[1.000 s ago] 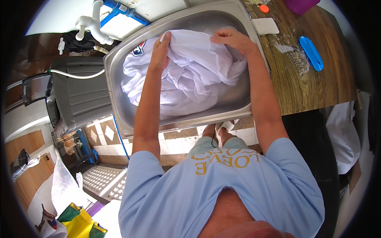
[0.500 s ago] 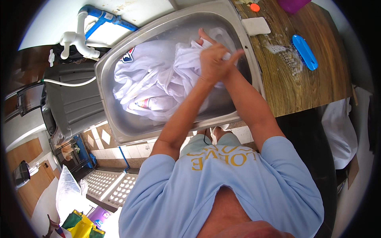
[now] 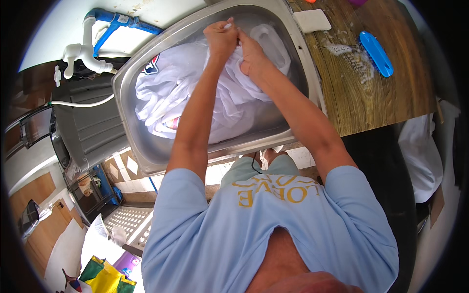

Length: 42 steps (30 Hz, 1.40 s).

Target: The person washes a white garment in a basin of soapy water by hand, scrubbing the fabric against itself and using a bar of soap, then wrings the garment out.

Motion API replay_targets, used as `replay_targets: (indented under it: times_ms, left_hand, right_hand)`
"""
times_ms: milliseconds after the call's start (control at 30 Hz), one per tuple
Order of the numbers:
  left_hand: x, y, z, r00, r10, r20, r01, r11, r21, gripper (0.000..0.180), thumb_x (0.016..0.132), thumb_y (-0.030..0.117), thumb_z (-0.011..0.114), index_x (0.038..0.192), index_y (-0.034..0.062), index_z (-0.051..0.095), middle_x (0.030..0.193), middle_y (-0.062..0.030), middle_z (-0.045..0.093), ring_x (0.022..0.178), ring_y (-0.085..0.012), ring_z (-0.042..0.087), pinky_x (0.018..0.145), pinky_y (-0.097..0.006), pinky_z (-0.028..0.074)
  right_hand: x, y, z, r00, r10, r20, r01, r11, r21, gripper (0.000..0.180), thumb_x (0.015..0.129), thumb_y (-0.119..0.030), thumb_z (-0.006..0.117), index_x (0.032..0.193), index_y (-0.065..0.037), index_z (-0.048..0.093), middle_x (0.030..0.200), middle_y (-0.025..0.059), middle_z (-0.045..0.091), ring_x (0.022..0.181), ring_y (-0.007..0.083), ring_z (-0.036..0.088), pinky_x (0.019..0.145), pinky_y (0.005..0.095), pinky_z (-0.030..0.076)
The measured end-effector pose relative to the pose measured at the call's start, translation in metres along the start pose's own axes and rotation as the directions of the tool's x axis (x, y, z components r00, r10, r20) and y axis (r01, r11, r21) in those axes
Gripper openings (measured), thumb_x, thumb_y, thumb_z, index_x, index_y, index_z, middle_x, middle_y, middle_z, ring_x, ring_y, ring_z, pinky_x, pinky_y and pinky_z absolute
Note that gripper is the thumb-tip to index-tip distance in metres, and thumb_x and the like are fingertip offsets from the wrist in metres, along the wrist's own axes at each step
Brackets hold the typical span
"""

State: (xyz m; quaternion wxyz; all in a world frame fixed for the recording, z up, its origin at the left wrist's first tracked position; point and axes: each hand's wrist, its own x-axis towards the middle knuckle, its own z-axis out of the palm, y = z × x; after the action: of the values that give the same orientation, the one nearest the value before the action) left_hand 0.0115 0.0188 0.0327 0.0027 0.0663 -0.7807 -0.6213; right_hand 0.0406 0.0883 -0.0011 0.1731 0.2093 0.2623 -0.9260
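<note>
A wet white garment (image 3: 171, 83) with a dark blue and red emblem lies bunched in a metal sink basin (image 3: 128, 141). Near the basin's far edge, my left hand (image 3: 221, 40) is closed in a fist, with a bit of the white cloth showing at its top. Right beside it, my right hand (image 3: 252, 57) grips the cloth too, its fingertips close to the left hand. Cloth hangs from between both hands down into the pile. More white fabric lies looped to the right of my right hand, against the basin wall.
On the wooden counter (image 3: 391, 102) at the right are a blue scrub brush (image 3: 376, 54), a white soap bar (image 3: 312, 21) and suds (image 3: 340, 49). A white tap (image 3: 83, 56) on blue pipe stands at the left, beside a grey ribbed drainboard (image 3: 90, 127).
My hands were crossed over the cloth at the right. They have moved apart, left and toward the far edge, and now grip the garment side by side. The view has shifted slightly.
</note>
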Motion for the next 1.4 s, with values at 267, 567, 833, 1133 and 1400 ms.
replay_targets:
  times_ms: [267,567,833,1133,1400]
  left_hand:
    - [0.004,-0.048,0.002,0.622,0.774,-0.115,-0.567,0.547,0.615,0.021,0.078,0.021,0.065,0.073,0.0008,0.066,0.053,-0.0131,0.054,0.047,-0.0225,0.044,0.057,-0.03,0.042]
    - [-0.001,-0.053,-0.05,0.986,0.163,0.02,-0.152,0.867,0.474,0.045,0.081,0.04,0.063,0.066,-0.0022,0.058,0.065,-0.0201,0.057,0.059,-0.0332,0.055,0.054,-0.044,0.038]
    - [0.004,-0.091,-0.062,0.781,0.613,0.121,-0.472,0.451,0.758,0.042,0.086,0.039,0.057,0.068,0.0011,0.059,0.063,-0.0139,0.058,0.06,-0.0276,0.055,0.06,-0.038,0.044]
    - [-0.017,-0.014,-0.004,0.946,0.323,-0.018,-0.31,0.889,-0.337,0.038,0.088,0.031,0.06,0.067,-0.0013,0.062,0.069,-0.0054,0.062,0.067,-0.0101,0.053,0.062,-0.026,0.043]
    - [0.008,-0.026,0.023,0.828,0.555,-0.078,-0.541,0.828,0.149,0.026,0.079,0.013,0.065,0.058,-0.0001,0.059,0.054,-0.0088,0.057,0.049,-0.0158,0.051,0.05,-0.031,0.042]
  right_hand:
    - [-0.007,-0.02,0.007,0.999,0.045,0.026,-0.047,0.998,0.041,0.032,0.087,-0.04,0.058,0.075,-0.013,0.047,0.067,0.0009,0.048,0.052,0.0139,0.047,0.047,0.0272,0.042]
    - [0.008,-0.045,-0.019,0.686,-0.72,0.102,0.386,0.242,-0.89,0.035,0.075,-0.031,0.07,0.073,-0.002,0.052,0.062,0.0089,0.054,0.062,0.0264,0.057,0.059,0.0392,0.046]
    - [0.023,-0.014,-0.02,0.656,-0.618,0.433,0.314,-0.299,-0.901,0.026,0.076,-0.017,0.067,0.093,-0.003,0.053,0.086,0.0194,0.06,0.079,0.0364,0.058,0.07,0.0439,0.046]
    - [0.012,-0.024,-0.024,0.992,-0.072,0.106,0.091,0.98,-0.179,0.048,0.086,-0.049,0.055,0.102,-0.004,0.052,0.087,0.0011,0.054,0.073,0.0132,0.051,0.064,0.0283,0.044]
    - [0.023,-0.014,-0.011,0.99,-0.108,0.091,0.104,0.994,0.045,0.045,0.089,-0.052,0.047,0.102,-0.009,0.05,0.105,0.0048,0.053,0.097,0.0157,0.05,0.084,0.0309,0.042]
